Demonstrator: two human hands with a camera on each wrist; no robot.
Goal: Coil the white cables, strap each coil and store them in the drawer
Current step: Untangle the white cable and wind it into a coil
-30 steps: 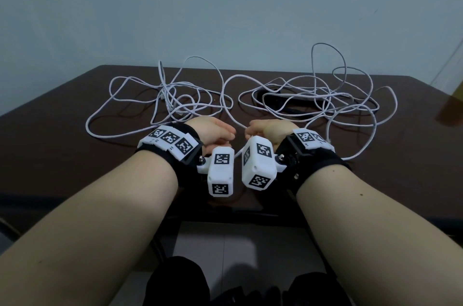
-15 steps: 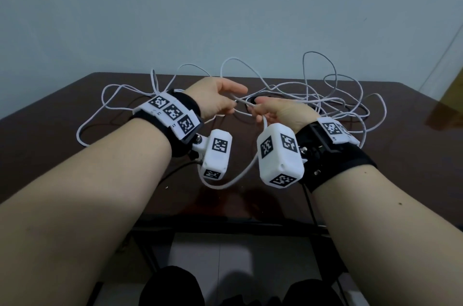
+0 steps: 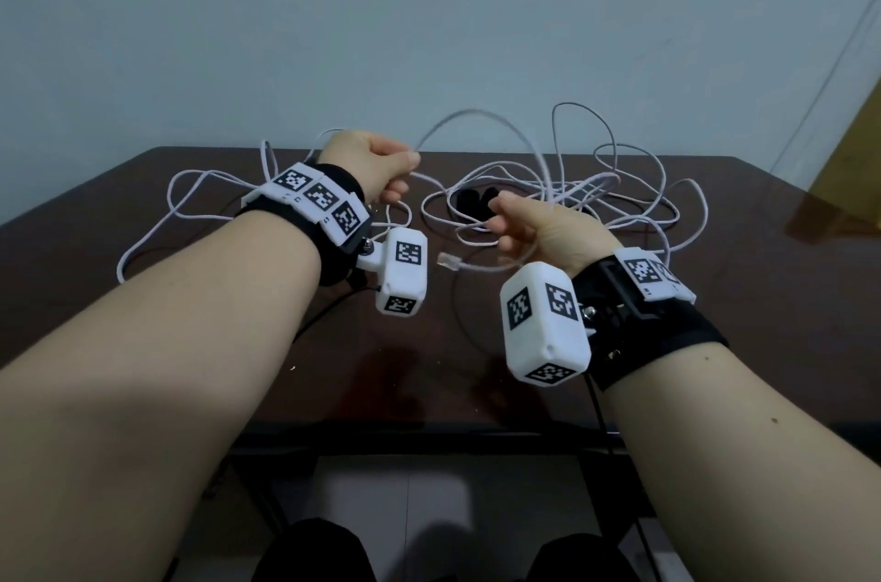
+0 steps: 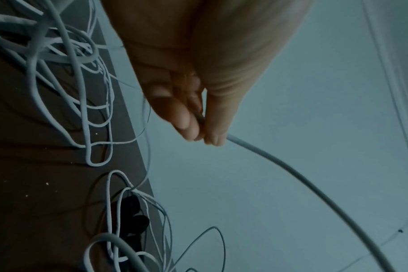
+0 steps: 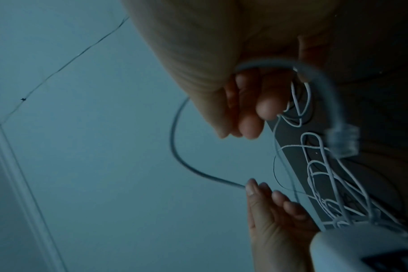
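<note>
While the left hand (image 3: 369, 164) is pinching a white cable (image 3: 481, 116) and the right hand (image 3: 538, 228) is curling round its plug end (image 3: 448, 260), both cables are sprawling uncoiled along the tabletop's (image 3: 143, 319) far edge; strapping and storing are apparently all pending.

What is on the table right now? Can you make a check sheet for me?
Surface: dark brown table, a few pale specks.
Job's things: white cables lie tangled, uncoiled; black straps among them; no drawer seen.
Clutter: nothing seen.
Hands: left hand pinches a cable; right hand grips one near its clear plug.
Cables: thin black wires hang from the wrist cameras.
Surroundings: plain pale wall.
</note>
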